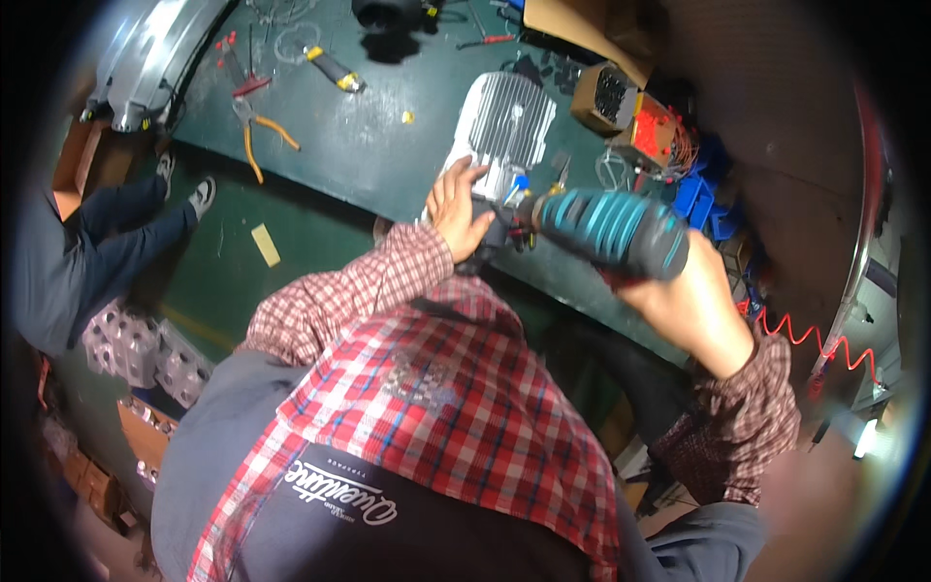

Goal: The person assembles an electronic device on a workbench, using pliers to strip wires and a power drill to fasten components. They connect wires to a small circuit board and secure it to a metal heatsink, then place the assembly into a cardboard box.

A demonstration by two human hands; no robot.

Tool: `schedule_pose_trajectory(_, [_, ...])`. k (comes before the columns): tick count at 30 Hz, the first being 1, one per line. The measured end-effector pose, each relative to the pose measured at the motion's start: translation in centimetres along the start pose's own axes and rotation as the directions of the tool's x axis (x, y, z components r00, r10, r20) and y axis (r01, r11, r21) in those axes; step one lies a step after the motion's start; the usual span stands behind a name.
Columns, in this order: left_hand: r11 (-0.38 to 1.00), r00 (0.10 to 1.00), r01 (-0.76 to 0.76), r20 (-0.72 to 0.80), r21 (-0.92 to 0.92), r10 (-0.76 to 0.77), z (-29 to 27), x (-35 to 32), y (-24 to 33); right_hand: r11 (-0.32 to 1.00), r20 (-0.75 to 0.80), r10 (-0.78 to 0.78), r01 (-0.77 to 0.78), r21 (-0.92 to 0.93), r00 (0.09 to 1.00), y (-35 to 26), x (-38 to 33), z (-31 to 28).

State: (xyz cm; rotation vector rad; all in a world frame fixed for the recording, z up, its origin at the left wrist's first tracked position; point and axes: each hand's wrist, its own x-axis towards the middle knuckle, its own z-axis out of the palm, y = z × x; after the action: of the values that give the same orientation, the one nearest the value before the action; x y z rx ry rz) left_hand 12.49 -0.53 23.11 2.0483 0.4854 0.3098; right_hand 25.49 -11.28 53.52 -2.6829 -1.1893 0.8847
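My right hand [693, 301] is closed around the grip of a teal and black cordless power drill [611, 228]. Its front end points left, at the near end of a silver finned metal housing [504, 121] lying on the bench. My left hand [454, 210] rests on the near left side of that housing, thumb and fingers spread apart. A small blue part [521, 182] shows on the housing close to the drill's front. Dark parts sit below my left hand, too shadowed to name. The drill's tip and its exact contact are hard to make out.
Orange-handled pliers [252, 136] and a yellow-black tool [335, 70] lie on the green bench [359, 155]. Right of the housing stand a box of black parts [606, 97], a box of orange parts [655, 134] and blue bins [700, 199]. Another person's legs [107, 242] are at left.
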Motion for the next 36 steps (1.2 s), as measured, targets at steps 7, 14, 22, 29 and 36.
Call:
schedule_pose_trajectory(7, [0.985, 0.98, 0.175, -0.101, 0.006, -0.173, -1.0, 1.5, 0.0, 0.923, -0.39, -0.07, 0.208, 0.323, 0.918, 7.3, -7.0, 0.0])
schedule_pose_trajectory(14, [0.796, 0.832, 0.545, 0.291, -0.264, -0.473, -3.6, 8.7, -4.3, 0.995, -0.492, -0.06, 0.013, -0.099, 0.869, 18.0, -2.3, 17.6])
schedule_pose_trajectory(22, [0.688, 0.813, 0.582, 0.278, -0.435, -0.512, -4.3, 7.5, -6.5, 0.964, -0.37, 0.003, -0.101, -0.246, 0.929, 21.7, 2.7, 30.9])
schedule_pose_trajectory(29, [0.593, 0.758, 0.641, 0.281, -0.488, -0.588, -6.3, 6.5, -3.2, -0.291, 0.519, 0.132, -0.467, 0.835, 0.844, 10.6, 5.4, 23.7])
schedule_pose_trajectory(36, [0.16, 0.806, 0.501, 0.391, -0.85, -0.444, -9.8, 4.4, 0.1, -0.294, 0.26, 0.073, -0.229, 0.928, 0.963, 8.0, 7.2, 23.2])
